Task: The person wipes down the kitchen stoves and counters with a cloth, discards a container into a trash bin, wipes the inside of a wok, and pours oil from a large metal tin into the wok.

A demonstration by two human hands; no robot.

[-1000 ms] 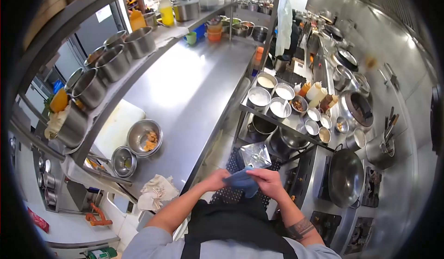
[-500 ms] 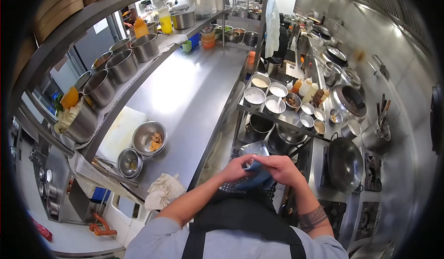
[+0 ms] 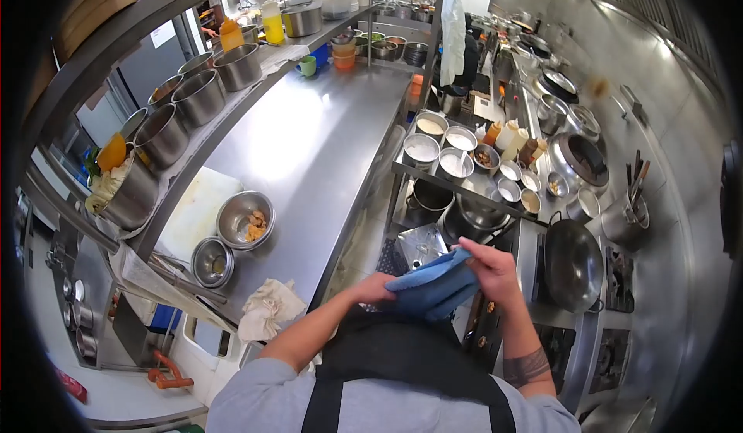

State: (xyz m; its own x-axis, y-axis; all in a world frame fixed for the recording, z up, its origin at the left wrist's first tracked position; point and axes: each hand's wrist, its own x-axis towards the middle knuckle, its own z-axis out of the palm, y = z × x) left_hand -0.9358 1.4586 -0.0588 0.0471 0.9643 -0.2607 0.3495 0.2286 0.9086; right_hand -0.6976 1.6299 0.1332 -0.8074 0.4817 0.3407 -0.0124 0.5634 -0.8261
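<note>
A blue cloth (image 3: 437, 286) is stretched between my two hands, in front of my black apron (image 3: 402, 348). My left hand (image 3: 373, 287) pinches its left end. The upper right corner is gripped by my right hand (image 3: 492, 269), with the fingers at the top edge. Folds hang down from the cloth between them. Just beyond it, lower down, is a shiny metal container (image 3: 422, 249) whose front part the cloth covers.
A steel worktop (image 3: 325, 147) on the left bears metal bowls (image 3: 244, 220), a white cutting board (image 3: 197, 212) and a crumpled cream cloth (image 3: 271, 308). On the right, a black wok (image 3: 573, 266) sits on the stove. Seasoning pots (image 3: 457, 164) and sauce bottles (image 3: 511, 139) stand ahead.
My hands were close together over the bunched blue cloth; now they are apart and the cloth is spread between them. My right hand has moved right.
</note>
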